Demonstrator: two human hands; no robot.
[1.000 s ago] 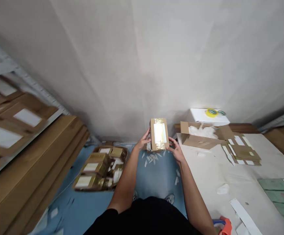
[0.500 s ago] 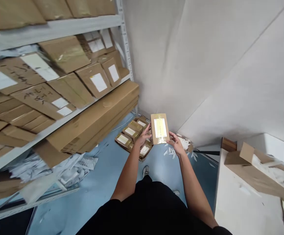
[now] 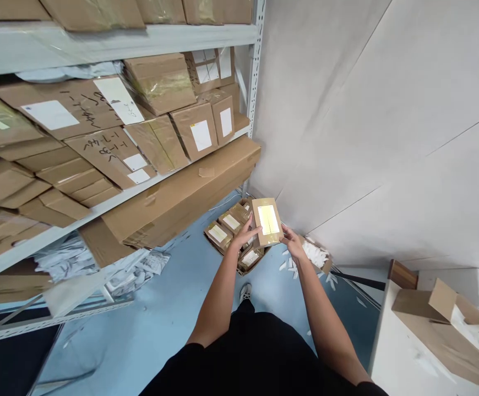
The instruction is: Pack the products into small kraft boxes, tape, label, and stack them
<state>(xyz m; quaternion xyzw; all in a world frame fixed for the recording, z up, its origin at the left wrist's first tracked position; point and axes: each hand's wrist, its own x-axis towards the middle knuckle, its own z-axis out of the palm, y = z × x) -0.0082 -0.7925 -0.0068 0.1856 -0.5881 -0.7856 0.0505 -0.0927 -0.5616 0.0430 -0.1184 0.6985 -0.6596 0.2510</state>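
Observation:
Between my two hands is a small brown cardboard box (image 3: pixel 267 223) with a white label and yellowish tape across its face. My left hand (image 3: pixel 245 235) grips its left side, the thumb lying on the front. At the lower right edge my right hand (image 3: pixel 292 242) holds it, fingers partly behind. Below and behind the held box, an open carton (image 3: pixel 243 269) on the floor contains several small labelled boxes (image 3: pixel 218 234). Part of that carton is hidden by my left hand and the held box.
Shelving (image 3: pixel 140 190) on the left bears many cardboard boxes, with a long carton (image 3: pixel 194 192) beneath one shelf. A box of white scraps (image 3: pixel 317 256) stands by the wall (image 3: pixel 367 137). A white table (image 3: pixel 404 341) on the right carries an open carton (image 3: pixel 433 319).
My view has turned left, so the shelves appear further right. The held box has tilted slightly and sits a little lower in view, still in both hands.

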